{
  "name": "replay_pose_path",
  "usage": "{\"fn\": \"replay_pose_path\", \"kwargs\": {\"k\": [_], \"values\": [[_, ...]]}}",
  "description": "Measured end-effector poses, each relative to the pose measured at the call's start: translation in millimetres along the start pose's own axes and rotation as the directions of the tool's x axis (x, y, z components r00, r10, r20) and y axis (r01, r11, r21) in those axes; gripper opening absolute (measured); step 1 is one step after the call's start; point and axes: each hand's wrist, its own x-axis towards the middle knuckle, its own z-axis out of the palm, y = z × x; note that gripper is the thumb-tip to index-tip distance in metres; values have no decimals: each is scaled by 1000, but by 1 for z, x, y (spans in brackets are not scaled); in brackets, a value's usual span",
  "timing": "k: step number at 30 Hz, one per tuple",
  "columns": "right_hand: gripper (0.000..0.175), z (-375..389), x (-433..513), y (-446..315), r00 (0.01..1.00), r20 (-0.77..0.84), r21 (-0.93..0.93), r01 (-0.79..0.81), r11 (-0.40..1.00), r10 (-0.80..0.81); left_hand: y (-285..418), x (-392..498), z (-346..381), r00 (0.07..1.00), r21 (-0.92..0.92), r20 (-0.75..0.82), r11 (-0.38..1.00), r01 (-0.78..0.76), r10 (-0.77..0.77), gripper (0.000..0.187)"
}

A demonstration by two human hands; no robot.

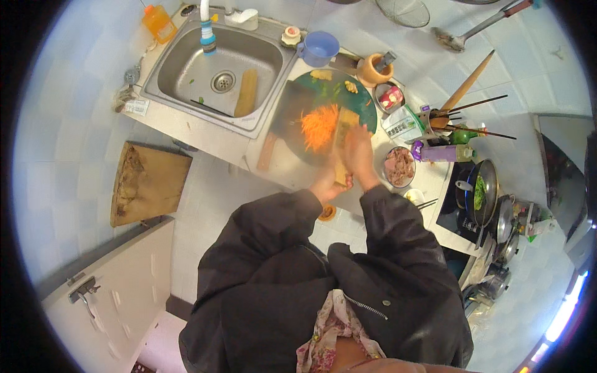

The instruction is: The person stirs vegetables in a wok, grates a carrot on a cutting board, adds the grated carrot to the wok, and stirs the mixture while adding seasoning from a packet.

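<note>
My left hand (330, 183) is closed round the near end of a wooden board grater (344, 135), which lies tilted over a round green cutting board (308, 88). On the grater's right side is my right hand (358, 148), blurred, its fingers bent against the surface; whatever may be under them is hidden. A heap of shredded carrot (319, 127) rests on the cutting board just left of the grater. Pieces of what looks like ginger (350, 86) sit near the board's far edge. A bowl of raw sliced meat (399, 166) stands right of my right hand.
A steel sink (172, 60) holding a wooden piece (246, 93) is at the left. Behind the board stand a blue plastic pot (319, 48) and a wooden mortar (375, 70). To the right are a utensil holder (426, 122), a bottle (440, 153) and a pan with greens (489, 186).
</note>
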Motion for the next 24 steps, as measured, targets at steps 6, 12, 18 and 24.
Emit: {"fn": "replay_pose_path", "kwargs": {"k": [6,12,18,24], "values": [[35,39,76,40,986,-35,51,-161,986,163,-12,-1,14,989,-88,-149,996,-16,2,48],[34,1,16,8,973,231,0,-9,1000,9,-3,-10,6,999,-68,26,997,44,-43,48],[35,19,36,13,1000,5,-18,-14,1000,14,-11,-10,8,994,16,-106,1000,-4,5,47],[35,29,72,34,972,156,-23,-175,984,176,-11,-7,2,999,-15,-21,1000,27,-28,52]]}}
